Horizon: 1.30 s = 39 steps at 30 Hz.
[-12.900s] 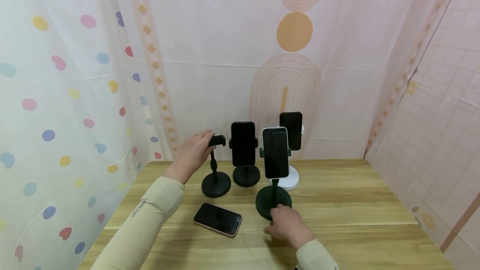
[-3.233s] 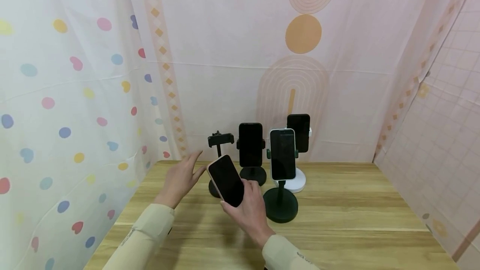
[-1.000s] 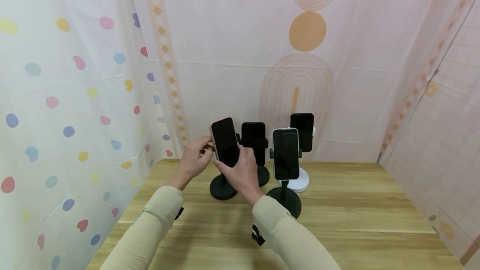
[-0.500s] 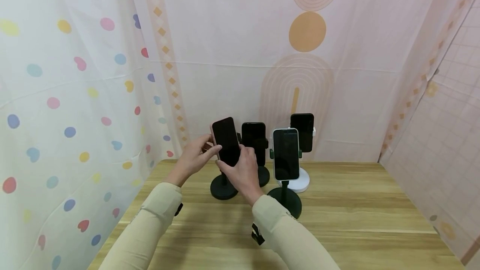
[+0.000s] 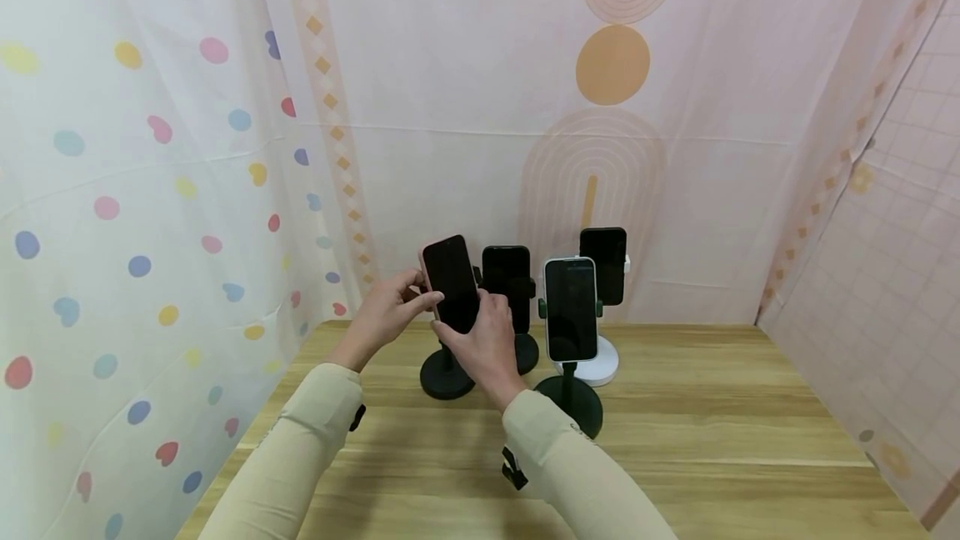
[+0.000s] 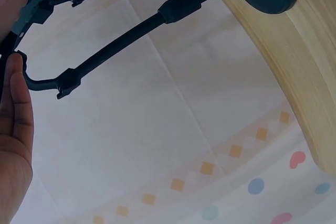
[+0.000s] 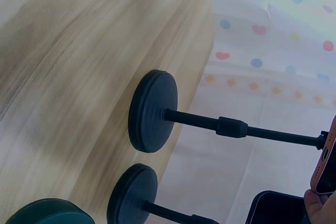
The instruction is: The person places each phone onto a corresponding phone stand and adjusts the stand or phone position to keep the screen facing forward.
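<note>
A pink-edged phone (image 5: 453,277) leans upright at the head of a black phone stand (image 5: 447,375), slightly tilted. My right hand (image 5: 487,348) grips its lower part, thumb at the bottom left corner and fingers along the right edge. With the thumb on the front of the screen and the fingers behind, my left hand (image 5: 382,315) pinches the phone's left edge. The left wrist view shows those fingers (image 6: 21,98) against the clamp, beside the stand's pole (image 6: 121,45). Most of the clamp is hidden behind the phone.
Close on the right, a second black stand holds a black phone (image 5: 506,273). A green stand (image 5: 572,407) with a white-edged phone (image 5: 572,307) is in front of a white stand (image 5: 598,361) bearing another phone. Curtains (image 5: 420,107) enclose the wooden table (image 5: 675,440).
Earlier the phone lay on the table; my right hand has lifted it to the left black stand. My left hand has come to its left edge, thumb now on the screen side.
</note>
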Each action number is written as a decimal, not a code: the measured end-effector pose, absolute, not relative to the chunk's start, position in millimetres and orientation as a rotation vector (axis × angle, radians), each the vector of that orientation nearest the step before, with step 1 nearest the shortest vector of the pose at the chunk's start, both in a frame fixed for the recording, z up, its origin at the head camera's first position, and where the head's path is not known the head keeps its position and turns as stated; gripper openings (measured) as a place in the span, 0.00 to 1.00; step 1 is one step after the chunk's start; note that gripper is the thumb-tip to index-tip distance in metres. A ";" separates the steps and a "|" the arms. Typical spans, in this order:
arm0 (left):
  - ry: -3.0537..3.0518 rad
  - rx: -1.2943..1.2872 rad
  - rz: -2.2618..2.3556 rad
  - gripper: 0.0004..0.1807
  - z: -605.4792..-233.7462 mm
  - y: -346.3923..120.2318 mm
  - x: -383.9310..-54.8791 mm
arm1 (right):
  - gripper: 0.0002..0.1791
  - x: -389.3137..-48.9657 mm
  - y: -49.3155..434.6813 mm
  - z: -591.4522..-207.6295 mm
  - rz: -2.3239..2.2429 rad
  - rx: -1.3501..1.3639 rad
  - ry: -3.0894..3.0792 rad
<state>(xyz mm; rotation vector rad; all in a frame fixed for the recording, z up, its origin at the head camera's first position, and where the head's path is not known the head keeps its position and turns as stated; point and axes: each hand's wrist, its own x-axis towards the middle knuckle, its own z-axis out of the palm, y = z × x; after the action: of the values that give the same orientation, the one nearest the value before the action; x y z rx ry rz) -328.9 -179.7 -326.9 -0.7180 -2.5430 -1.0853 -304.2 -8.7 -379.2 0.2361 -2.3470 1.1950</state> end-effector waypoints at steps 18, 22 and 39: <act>-2.435 -0.613 -1.203 0.20 -331.6 -174.6 -331.3 | 0.47 -305.9 -13.3 -376.1 1.164 0.162 -2.366; -2.415 -0.632 -1.170 0.22 -332.1 -173.0 -332.9 | 0.46 -305.8 -14.2 -375.5 1.172 0.155 -2.366; -2.405 -0.626 -1.196 0.18 -331.9 -174.8 -335.9 | 0.39 -308.2 -9.0 -361.8 1.234 0.217 -2.394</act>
<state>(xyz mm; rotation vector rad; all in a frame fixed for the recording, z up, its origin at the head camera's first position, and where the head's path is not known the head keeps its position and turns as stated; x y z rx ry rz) -335.9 -174.8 -331.9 -0.6257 -2.4046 -1.1956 -308.2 -9.0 -361.8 0.2175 -2.3940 1.2336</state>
